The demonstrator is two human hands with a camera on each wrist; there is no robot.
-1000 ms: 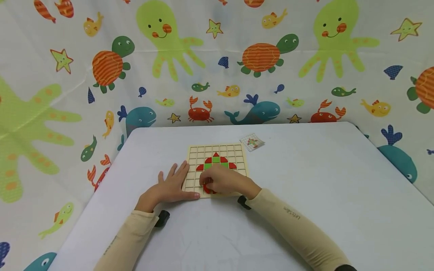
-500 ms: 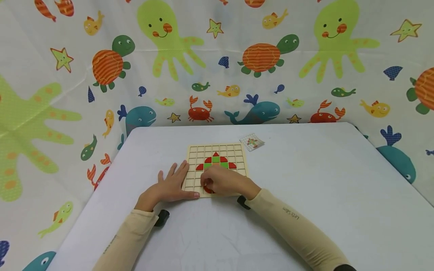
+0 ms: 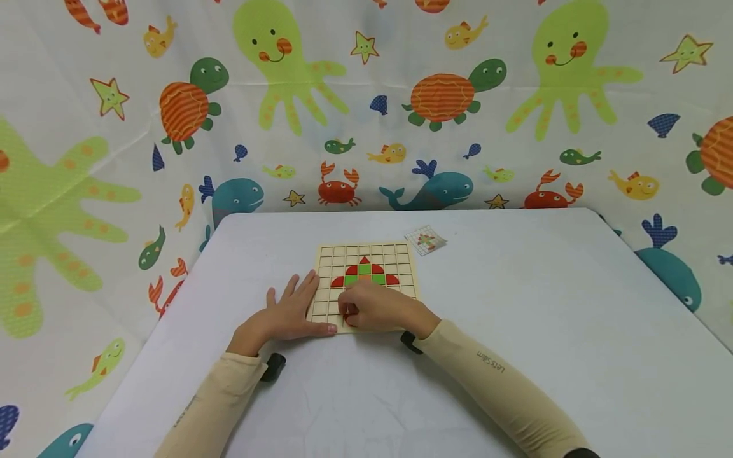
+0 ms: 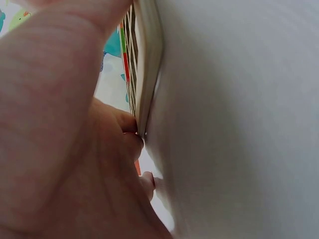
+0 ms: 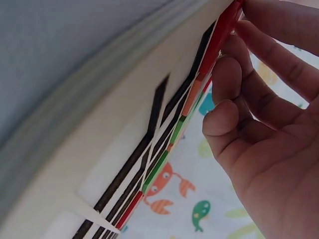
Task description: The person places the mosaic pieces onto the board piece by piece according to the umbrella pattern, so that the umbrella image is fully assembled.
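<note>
A square wooden grid board (image 3: pixel 396 252) lies on the white table, its cells partly filled with red, green and orange pieces. Spread along its left edge are the fingers of my left hand (image 3: pixel 284 316), the thumb at the near left corner. My right hand (image 3: pixel 375 305) is over the lower middle of the board, fingers bent. In the right wrist view, its thumb and a finger pinch a red piece (image 5: pixel 218 42) at the board's surface. Above the hand, green squares (image 3: pixel 364 270) and a red triangle (image 3: pixel 364 260) form a pointed shape. The hand hides several cells beneath it.
A small card (image 3: pixel 425 240) with a printed grid and coloured figure lies just beyond the board's far right corner. The white table (image 3: pixel 532 286) extends to both sides. Behind it hangs a curtain (image 3: pixel 366 140) printed with sea animals.
My right hand's fingers have shifted slightly over the red piece, and less red shows below them. A bit of orange now shows above the hand. The left hand stays in place.
</note>
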